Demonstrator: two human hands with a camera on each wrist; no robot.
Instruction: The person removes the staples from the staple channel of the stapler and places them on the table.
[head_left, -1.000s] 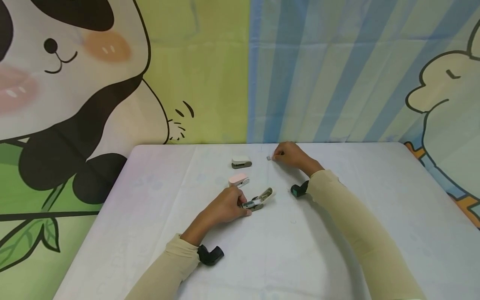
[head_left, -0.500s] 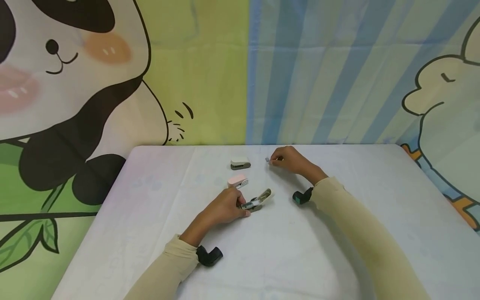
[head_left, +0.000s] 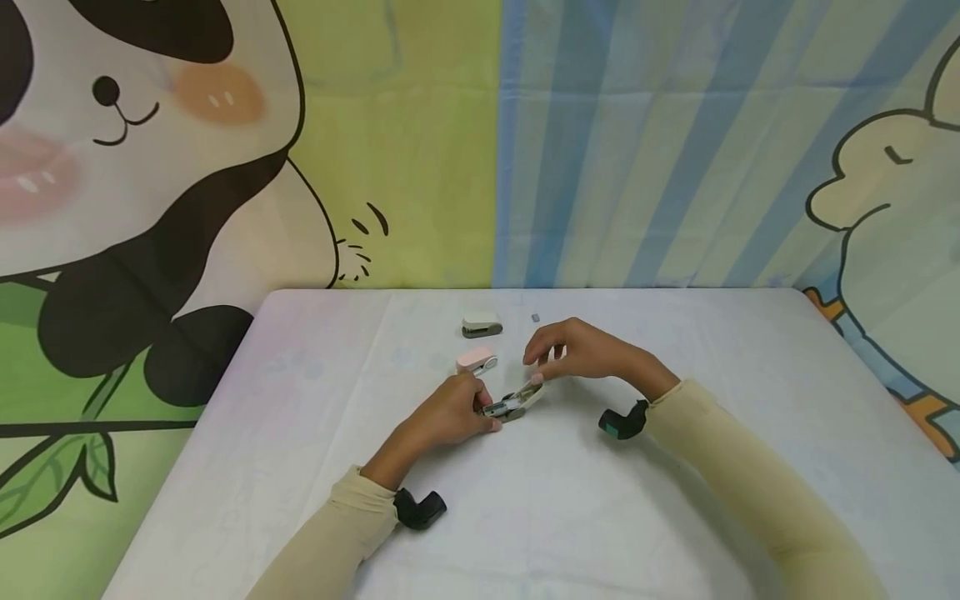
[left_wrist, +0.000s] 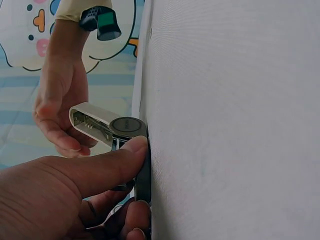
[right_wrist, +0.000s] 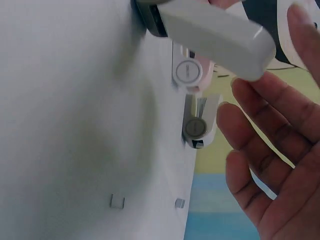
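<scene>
My left hand (head_left: 447, 414) grips the base of a stapler (head_left: 508, 406) whose top is swung up. Thumb and fingers press on both sides of that base in the left wrist view, beside the round dark hinge cap (left_wrist: 127, 125). My right hand (head_left: 577, 350) is at the raised cream lid (right_wrist: 220, 37), fingers spread and thumb apart, fingertips right by its end. Behind the hands, a short strip of staples (head_left: 536, 317) lies on the table. A single loose staple (right_wrist: 117, 201) shows near it in the right wrist view.
Just beyond my left hand sits a pink stapler (head_left: 476, 359). Farther back is a white stapler (head_left: 482, 324) with a grey base. All stand on a white-covered table (head_left: 360, 517), its back edge against a printed cloth wall (head_left: 420, 167).
My right hand has left the staple strip at the back and come toward me to the stapler's raised lid. My left hand keeps its grip in place.
</scene>
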